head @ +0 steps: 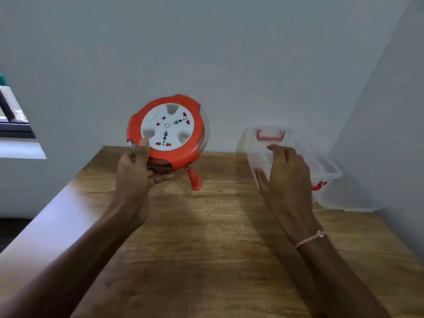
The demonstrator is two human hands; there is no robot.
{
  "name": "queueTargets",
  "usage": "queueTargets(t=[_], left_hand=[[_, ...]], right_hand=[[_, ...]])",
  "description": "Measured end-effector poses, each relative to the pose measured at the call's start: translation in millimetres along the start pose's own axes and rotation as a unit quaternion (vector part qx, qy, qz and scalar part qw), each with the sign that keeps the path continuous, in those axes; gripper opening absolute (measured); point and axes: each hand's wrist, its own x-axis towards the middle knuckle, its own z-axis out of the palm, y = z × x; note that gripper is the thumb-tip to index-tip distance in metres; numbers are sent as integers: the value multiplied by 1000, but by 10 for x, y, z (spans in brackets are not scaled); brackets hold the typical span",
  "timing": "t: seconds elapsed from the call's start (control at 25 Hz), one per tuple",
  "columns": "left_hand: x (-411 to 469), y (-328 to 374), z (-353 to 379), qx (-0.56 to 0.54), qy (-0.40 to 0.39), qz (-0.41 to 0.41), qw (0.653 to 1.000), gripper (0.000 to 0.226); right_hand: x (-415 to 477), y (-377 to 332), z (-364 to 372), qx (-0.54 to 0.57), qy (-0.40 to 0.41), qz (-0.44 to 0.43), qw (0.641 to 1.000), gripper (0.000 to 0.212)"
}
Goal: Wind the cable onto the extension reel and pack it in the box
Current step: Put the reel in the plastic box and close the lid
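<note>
My left hand (137, 171) holds the round orange and white extension reel (167, 129) tilted up above the far part of the wooden table (206, 237), thumb on its front rim. An orange plug (195, 181) dangles from the reel's lower edge on a short bit of cable. The clear plastic box (330, 171) with orange latches stands at the right by the wall, its lid (270, 136) with an orange handle tilted up at the far end. My right hand (284, 173) is at the box's near left edge, fingers spread; whether it touches the box is unclear.
Grey walls close in behind and to the right of the table. A window sill (20, 150) and dark frame sit at the left. The table's left edge runs diagonally toward me.
</note>
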Motion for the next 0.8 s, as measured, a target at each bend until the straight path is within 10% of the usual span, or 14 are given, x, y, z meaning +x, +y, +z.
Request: queueTargets(t=[0.44, 0.8], left_hand=[[56, 1081, 276, 9, 3, -182, 983, 36], [244, 1675, 166, 11, -4, -230, 973, 36]], right_hand=[[318, -234, -406, 60, -221, 148, 962, 27], [321, -166, -683, 117, -408, 98, 900, 37]])
